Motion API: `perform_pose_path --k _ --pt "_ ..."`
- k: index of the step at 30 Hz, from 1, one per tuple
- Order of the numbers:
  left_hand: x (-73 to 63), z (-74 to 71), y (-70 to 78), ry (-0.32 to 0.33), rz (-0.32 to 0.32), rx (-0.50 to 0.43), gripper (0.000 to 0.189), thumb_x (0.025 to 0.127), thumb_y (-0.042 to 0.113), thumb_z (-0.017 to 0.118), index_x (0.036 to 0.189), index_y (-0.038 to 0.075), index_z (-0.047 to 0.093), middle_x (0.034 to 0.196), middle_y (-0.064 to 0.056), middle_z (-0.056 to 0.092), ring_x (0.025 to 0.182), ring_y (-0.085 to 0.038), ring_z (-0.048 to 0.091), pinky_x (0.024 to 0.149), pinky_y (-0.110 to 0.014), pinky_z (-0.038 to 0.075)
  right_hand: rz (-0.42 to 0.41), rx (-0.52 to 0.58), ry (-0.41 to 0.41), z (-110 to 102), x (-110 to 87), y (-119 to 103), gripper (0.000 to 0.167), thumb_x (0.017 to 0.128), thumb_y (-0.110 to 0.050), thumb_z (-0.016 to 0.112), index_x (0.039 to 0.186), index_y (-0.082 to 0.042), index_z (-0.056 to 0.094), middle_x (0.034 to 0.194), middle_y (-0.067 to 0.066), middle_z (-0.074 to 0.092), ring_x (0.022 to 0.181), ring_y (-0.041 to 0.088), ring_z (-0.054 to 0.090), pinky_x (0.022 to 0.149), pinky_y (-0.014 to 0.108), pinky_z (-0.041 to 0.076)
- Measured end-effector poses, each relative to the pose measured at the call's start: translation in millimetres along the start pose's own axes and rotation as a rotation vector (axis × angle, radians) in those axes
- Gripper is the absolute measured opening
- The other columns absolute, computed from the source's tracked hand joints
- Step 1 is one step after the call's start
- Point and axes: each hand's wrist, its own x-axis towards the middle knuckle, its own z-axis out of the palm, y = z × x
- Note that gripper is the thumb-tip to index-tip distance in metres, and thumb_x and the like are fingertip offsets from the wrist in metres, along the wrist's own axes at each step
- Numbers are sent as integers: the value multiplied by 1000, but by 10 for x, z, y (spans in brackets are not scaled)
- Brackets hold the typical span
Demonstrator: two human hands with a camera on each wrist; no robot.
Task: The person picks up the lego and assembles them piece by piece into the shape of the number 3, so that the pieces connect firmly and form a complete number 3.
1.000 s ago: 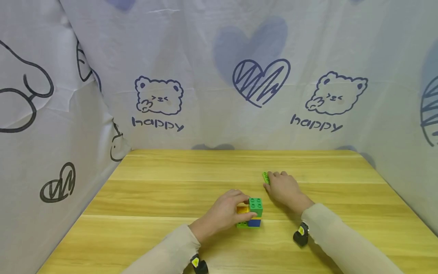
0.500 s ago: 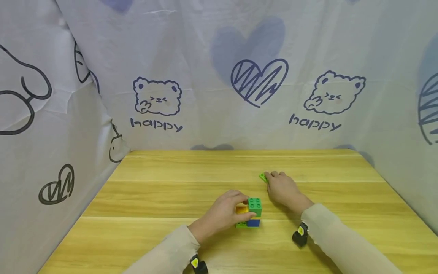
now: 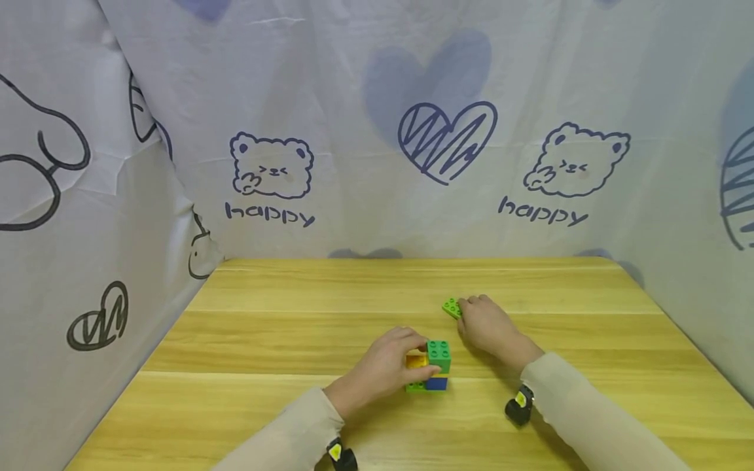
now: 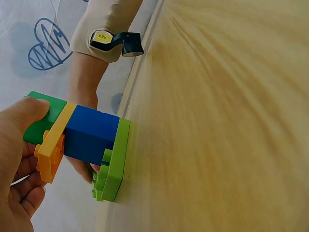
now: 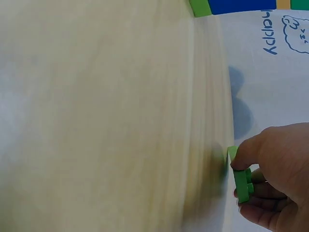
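Green-topped and standing upright, the brick stack is found on the tabletop, the grip of the left hand clamped on its upper part. We note the right hand pinching a loose light-green plate beyond the stack, apart from it; whether that plate touches the tabletop we cannot tell. We judge the step in hand to be securing the plate while steadying the stack. The next move calls for a firm, level pinch.

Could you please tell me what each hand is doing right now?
Left hand: holding the block stack.
Right hand: holding the loose green plate.
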Motion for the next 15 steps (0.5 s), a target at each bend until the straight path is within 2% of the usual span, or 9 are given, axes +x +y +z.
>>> perform_pose_path --k 10,15 --pt "1 -2 11 -1 3 3 41 90 44 70 113 11 69 102 5 63 97 -8 57 83 -20 48 -15 54 50 -148 -55 0 41 90 -10 63 125 10 58 118 23 60 107 37 55 94 48 47" --pt "1 -14 16 -5 -6 19 43 89 45 70 115 10 69 104 5 64 99 -10 58 87 -23 48 -68 45 110 -237 -70 -14 42 87 -9 69 122 11 59 113 23 62 102 36 58 91 46 49"
